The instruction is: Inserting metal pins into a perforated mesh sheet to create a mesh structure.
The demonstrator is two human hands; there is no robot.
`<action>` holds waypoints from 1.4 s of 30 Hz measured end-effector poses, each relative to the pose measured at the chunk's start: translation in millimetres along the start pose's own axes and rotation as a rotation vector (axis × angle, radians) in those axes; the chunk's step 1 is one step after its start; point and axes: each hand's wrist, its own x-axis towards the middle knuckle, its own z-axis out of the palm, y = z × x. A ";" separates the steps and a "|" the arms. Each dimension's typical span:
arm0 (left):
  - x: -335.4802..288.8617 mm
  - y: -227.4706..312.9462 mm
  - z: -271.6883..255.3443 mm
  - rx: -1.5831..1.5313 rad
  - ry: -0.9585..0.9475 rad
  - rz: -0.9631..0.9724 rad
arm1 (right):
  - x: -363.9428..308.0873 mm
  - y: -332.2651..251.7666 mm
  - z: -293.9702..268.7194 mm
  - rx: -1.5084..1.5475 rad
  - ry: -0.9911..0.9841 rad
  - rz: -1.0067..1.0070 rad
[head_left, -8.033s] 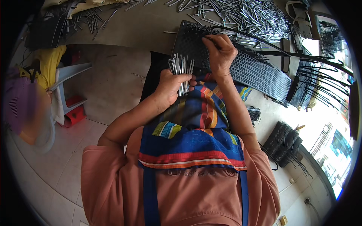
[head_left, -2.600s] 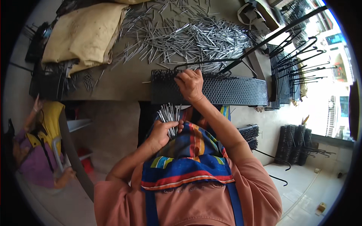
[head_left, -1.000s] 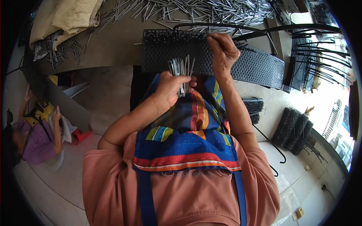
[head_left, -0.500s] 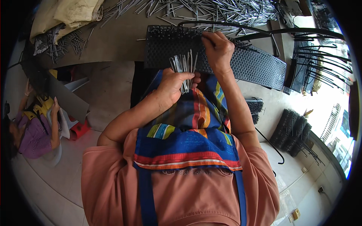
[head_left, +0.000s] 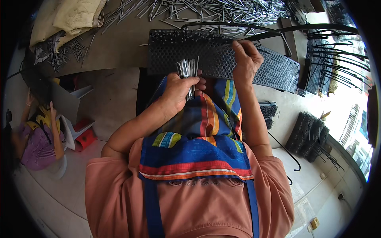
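My left hand point(head_left: 174, 90) is closed around a bundle of thin silvery metal strips point(head_left: 185, 69), which stand upright out of the fist with their lower ends showing beneath it. Just beyond lies a long black perforated panel point(head_left: 216, 61), full of small round holes. Along the far edge of its left part sit rows of small dark pieces with shiny ends point(head_left: 178, 37). Over the panel's middle, near its far edge, is my right hand point(head_left: 248, 65). Its thumb and fingers are pinched together, and whatever is between them is too small to make out.
Many loose metal strips point(head_left: 238, 12) are heaped at the table's far side. A pale cloth sack point(head_left: 75, 16) lies far left. Black bent rods point(head_left: 333, 65) stick out at the right. Dark bundles point(head_left: 307, 137) rest on the floor. Another person point(head_left: 41, 142) sits at the left.
My right hand has moved to the right along the panel and turned slightly. The left hand still grips the metal strips. The view has shifted a little.
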 end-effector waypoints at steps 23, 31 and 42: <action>3.6 1.6 5.8 -0.077 0.022 -0.008 | 9.9 5.4 18.7 -0.676 -0.117 -0.492; 3.5 6.3 13.9 -0.094 -0.045 0.004 | -14.3 -0.6 5.9 -0.292 -0.418 0.270; -8.0 -8.9 3.2 0.003 -0.044 -0.060 | 12.5 5.6 -10.8 0.110 0.125 -0.114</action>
